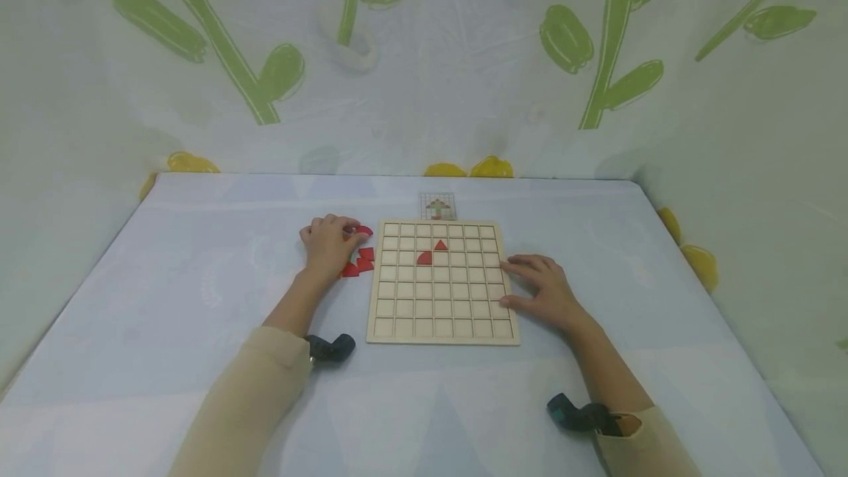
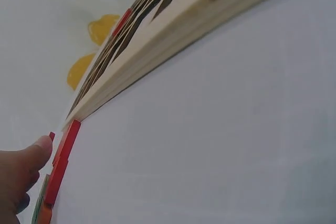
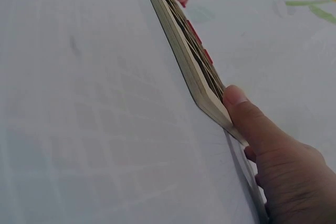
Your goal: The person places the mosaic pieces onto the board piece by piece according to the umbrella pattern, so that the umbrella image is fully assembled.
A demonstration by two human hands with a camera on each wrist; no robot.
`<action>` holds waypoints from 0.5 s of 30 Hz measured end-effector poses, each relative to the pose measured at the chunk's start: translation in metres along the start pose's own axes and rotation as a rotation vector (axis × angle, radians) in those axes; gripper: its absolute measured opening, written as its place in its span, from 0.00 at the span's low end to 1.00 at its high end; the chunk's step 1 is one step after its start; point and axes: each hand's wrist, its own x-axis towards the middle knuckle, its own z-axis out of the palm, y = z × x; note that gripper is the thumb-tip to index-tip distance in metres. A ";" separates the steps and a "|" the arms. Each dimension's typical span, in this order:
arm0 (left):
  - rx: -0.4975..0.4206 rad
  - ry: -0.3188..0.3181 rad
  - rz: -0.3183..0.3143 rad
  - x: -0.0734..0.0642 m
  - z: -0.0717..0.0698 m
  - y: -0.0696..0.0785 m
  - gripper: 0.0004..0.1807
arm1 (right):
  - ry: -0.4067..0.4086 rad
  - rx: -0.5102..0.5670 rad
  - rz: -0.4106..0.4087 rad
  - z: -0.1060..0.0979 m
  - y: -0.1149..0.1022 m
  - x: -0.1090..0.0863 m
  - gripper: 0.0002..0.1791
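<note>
A square wooden grid board [image 1: 442, 338] lies flat on the table. In its cells sit a red triangle [image 1: 440, 246] and a red quarter-circle piece [image 1: 425, 258]. To the left of the board, my left hand [image 1: 327, 247] pinches a small red piece [image 1: 364, 230] between thumb and fingertips. Loose red pieces [image 1: 365, 265] lie just below that hand, beside the board's left edge; in the left wrist view, green and orange pieces show there too. My right hand [image 1: 545, 293] rests at the board's right edge, fingers extended, its thumb [image 3: 236, 97] touching the rim.
Behind the board lies a small pattern card [image 1: 437, 206] with a gridded figure on it. A white cloth [image 1: 165, 315] covers the table, and a leaf-printed backdrop [image 1: 450, 94] rises behind and at both sides. Dark cameras [image 1: 331, 348] are strapped to both wrists.
</note>
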 end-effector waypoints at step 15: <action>-0.135 0.022 0.054 -0.017 0.003 0.017 0.18 | 0.000 0.008 0.003 -0.002 -0.003 0.000 0.35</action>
